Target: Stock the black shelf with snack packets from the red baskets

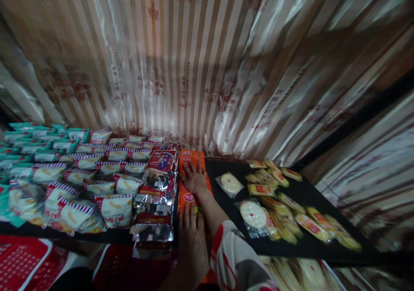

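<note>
My right hand lies flat on a strip of orange snack packets, fingers spread over its far part. Nearer to me, my left hand rests with its fingers stretched out on the near end of the same orange packets. Its palm covers part of them. Close by on the left is a stack of dark red and silver foil snack packets, overlapping in a row from back to front. Neither hand is closed around anything.
Left of the foil packets stand rows of white bags with striped edges and green bags. On the black shelf to the right lie round white packs and yellow packets. A red basket sits below; striped plastic sheeting hangs behind.
</note>
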`<state>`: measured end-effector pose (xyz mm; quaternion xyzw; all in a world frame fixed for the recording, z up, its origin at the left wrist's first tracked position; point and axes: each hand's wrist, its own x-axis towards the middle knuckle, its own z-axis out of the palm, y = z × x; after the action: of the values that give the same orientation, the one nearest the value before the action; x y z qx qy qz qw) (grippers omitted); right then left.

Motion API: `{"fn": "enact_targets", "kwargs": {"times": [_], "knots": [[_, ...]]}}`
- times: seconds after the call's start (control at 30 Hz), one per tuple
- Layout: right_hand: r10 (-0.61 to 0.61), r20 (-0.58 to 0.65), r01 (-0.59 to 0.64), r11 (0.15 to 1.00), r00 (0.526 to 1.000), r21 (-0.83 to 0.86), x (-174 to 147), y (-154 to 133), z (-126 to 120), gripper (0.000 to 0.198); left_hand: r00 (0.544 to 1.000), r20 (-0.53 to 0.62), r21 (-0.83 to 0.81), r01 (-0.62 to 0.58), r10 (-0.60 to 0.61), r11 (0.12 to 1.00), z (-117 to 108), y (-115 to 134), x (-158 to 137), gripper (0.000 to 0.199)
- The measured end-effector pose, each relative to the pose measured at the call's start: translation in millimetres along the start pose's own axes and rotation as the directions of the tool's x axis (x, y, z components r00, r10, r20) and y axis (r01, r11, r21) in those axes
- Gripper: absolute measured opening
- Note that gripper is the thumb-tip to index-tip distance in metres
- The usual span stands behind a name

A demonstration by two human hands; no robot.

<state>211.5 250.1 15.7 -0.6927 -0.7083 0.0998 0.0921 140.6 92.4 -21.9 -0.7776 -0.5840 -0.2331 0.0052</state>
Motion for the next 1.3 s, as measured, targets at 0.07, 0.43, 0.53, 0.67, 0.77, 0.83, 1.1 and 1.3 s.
{"fn": "enact_targets", "kwargs": {"times": [0.07, 0.43, 0.53, 0.67, 0.77, 0.83, 1.1, 1.3], "knots": [[0.018, 0.008, -0.018, 1.000, 1.000, -0.004, -0.3, -1.2, -0.8, 0.056, 1.000, 0.009, -0.001, -0.008, 0.008, 1.000, -0.7, -1.0, 0.4, 0.042], [-0.011, -0.045, 0.015, 0.995, 0.999, 0.100, 9.5, 11.0, -4.2, 0.046, 0.998, 0.046, -0.044, -0.044, 0.046, 0.998, -0.8, 0.3, -4.5, 0.056], [0.005, -0.195, 0.029, 0.984, 0.981, 0.174, 2.9, 18.2, -10.8, 0.045, 0.996, 0.082, -0.063, -0.016, 0.021, 0.998, -6.3, 2.9, -1.9, 0.057], [0.097, -0.304, 0.023, 0.929, 0.948, 0.368, -27.0, 31.8, -14.4, 0.048, 0.991, 0.136, -0.102, -0.002, 0.016, 0.995, -14.2, 3.6, 1.2, 0.061], [0.169, -0.339, 0.022, 0.869, 0.925, 0.495, -63.5, 45.6, -9.7, 0.051, 0.990, 0.139, -0.114, -0.003, 0.019, 0.993, -15.6, 4.0, 1.9, 0.060], [0.226, -0.333, 0.002, 0.825, 0.915, 0.565, -88.5, 54.6, -4.7, 0.054, 0.991, 0.133, -0.113, 0.010, 0.005, 0.993, -14.3, 4.9, 2.0, 0.058], [0.347, -0.179, -0.100, 0.652, 0.921, 0.751, -130.5, 54.6, 10.0, 0.067, 0.989, 0.145, -0.088, 0.023, -0.010, 0.996, -18.8, 7.8, 4.9, 0.056], [0.370, -0.163, -0.111, 0.617, 0.914, 0.779, -128.9, 51.4, 10.6, 0.065, 0.986, 0.168, -0.062, 0.027, -0.016, 0.998, -24.1, 7.2, 6.1, 0.054]]}}
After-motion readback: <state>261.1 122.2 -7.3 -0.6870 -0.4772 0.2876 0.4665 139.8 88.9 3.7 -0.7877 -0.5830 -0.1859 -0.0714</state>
